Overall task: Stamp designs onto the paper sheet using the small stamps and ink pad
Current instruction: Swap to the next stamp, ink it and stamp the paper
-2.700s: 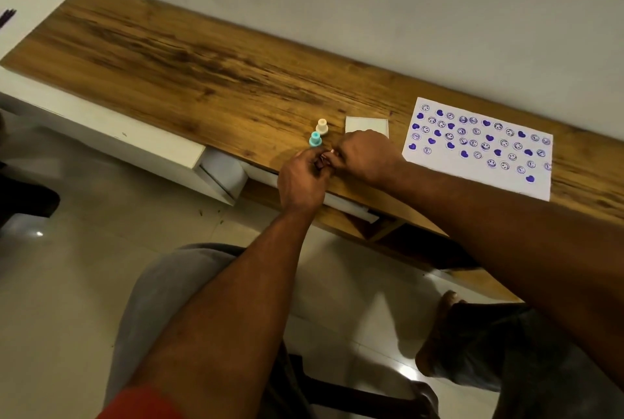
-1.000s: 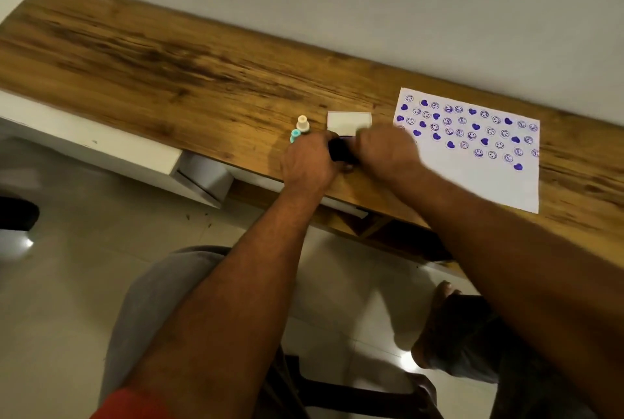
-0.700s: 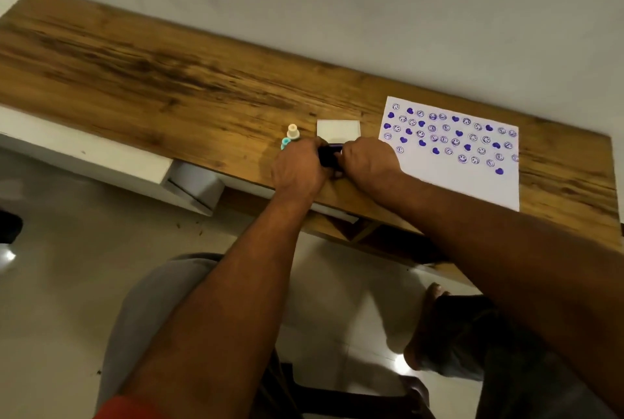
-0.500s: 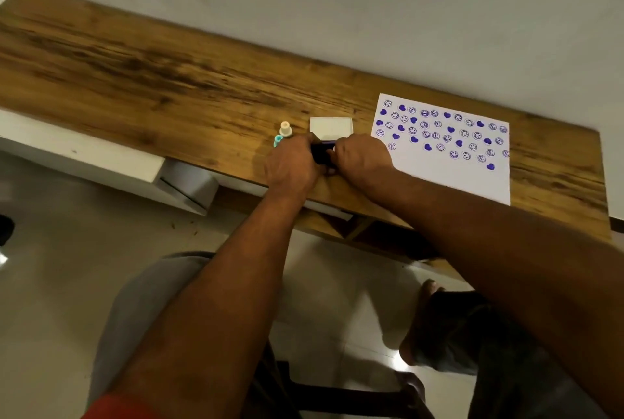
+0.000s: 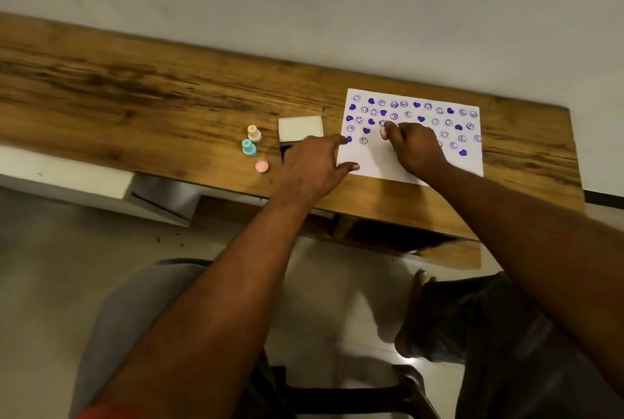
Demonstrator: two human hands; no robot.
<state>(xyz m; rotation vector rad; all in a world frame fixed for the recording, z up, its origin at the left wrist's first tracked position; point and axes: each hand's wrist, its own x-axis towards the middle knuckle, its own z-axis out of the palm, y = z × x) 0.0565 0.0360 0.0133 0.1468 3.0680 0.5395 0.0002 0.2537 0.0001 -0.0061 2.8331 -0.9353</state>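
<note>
A white paper sheet (image 5: 374, 158) lies on the wooden desk, covered with several purple hearts and smiley prints. My right hand (image 5: 412, 145) is over the sheet, shut on a small pink stamp (image 5: 384, 132) held down against the paper. My left hand (image 5: 314, 165) rests flat with fingers spread, its fingertips on the sheet's left edge. It covers most of the dark ink pad (image 5: 285, 149). The pad's white lid (image 5: 300, 128) lies just behind.
A cream stamp (image 5: 254, 133) and a teal stamp (image 5: 249, 147) stand upright left of the lid, with a pink cap (image 5: 261, 166) in front of them. The wooden desk (image 5: 135, 104) runs along a white wall. Its front edge is near my left wrist.
Both hands left the ink pad. My right hand carried the pink stamp rightward onto the sheet, and my left hand opened and slid to the sheet's left edge. A pink cap now lies by the stamps.
</note>
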